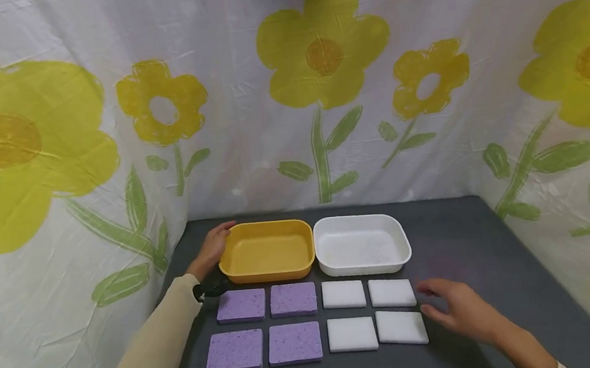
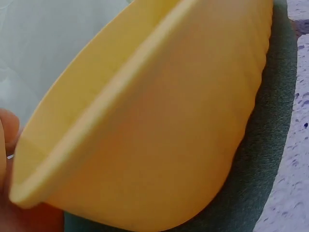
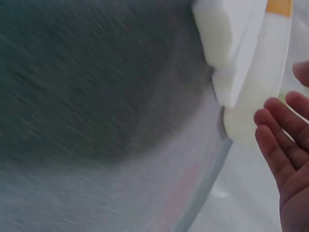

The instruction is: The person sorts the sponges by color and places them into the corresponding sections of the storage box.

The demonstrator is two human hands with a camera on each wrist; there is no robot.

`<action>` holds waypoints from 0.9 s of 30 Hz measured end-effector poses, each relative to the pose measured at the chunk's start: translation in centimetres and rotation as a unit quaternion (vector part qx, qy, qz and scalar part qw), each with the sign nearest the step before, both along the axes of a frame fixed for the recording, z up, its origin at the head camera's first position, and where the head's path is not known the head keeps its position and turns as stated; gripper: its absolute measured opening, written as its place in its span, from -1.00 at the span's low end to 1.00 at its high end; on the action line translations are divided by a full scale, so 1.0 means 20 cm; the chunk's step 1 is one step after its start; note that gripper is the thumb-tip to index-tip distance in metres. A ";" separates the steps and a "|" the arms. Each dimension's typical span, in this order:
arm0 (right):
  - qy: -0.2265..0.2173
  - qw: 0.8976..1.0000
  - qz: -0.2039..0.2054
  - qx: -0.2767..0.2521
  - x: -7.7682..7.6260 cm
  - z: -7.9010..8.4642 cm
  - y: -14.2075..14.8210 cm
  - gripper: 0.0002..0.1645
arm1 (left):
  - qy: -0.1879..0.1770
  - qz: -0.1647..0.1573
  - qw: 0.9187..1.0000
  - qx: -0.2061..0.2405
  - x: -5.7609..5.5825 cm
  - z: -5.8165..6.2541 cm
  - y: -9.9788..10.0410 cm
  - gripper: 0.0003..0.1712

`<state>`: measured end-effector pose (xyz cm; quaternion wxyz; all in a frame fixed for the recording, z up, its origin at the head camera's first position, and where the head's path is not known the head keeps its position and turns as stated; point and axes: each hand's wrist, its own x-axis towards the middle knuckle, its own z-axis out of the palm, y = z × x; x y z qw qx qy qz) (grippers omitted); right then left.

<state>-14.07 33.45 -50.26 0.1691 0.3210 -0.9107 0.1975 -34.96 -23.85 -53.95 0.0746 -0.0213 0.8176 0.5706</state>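
My right hand (image 1: 461, 306) is just to the right of the white pads (image 1: 352, 334), and this sideways relation is for me the most important one. Its thumb and fingers are apart with nothing between them; I do not see a sure contact with any pad, because the fingertips are blurred in the head view. The far right pad (image 1: 392, 293) lies directly to the left of these fingertips, and the near right pad (image 1: 401, 327) lies to the left of the thumb, slightly turned. Both seem to have their longer side running from left to right, so I judge that a short edge faces my fingers. The white tray (image 1: 362, 247) stands behind the white pads, with the yellow tray (image 1: 266, 255) close at its left. My left hand (image 1: 212, 251) is at the outer left rim of the yellow tray, its fingers at the far corner; whether they pinch the rim or only rest on it, I cannot tell. The purple sponges (image 1: 293, 299) lie in front of this tray, so for the white pads I judge the right hand better placed.
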 end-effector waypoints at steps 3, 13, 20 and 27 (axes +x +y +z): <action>-0.001 1.000 0.028 0.002 0.06 -0.05 0.00 -0.43 | -0.014 0.009 1.000 0.025 0.00 -0.01 0.01 -0.40; 0.030 0.999 0.023 0.030 0.18 -0.18 -0.06 -0.31 | -0.014 0.002 1.000 0.025 -0.01 -0.03 0.04 -0.40; -0.007 0.999 -0.008 0.046 0.19 -0.21 -0.08 -0.39 | 0.016 0.008 0.999 -0.027 -0.01 -0.05 0.05 -0.42; 0.010 0.999 -0.007 0.042 0.18 -0.22 -0.08 -0.38 | 0.032 0.008 0.998 -0.060 -0.01 -0.03 0.05 -0.44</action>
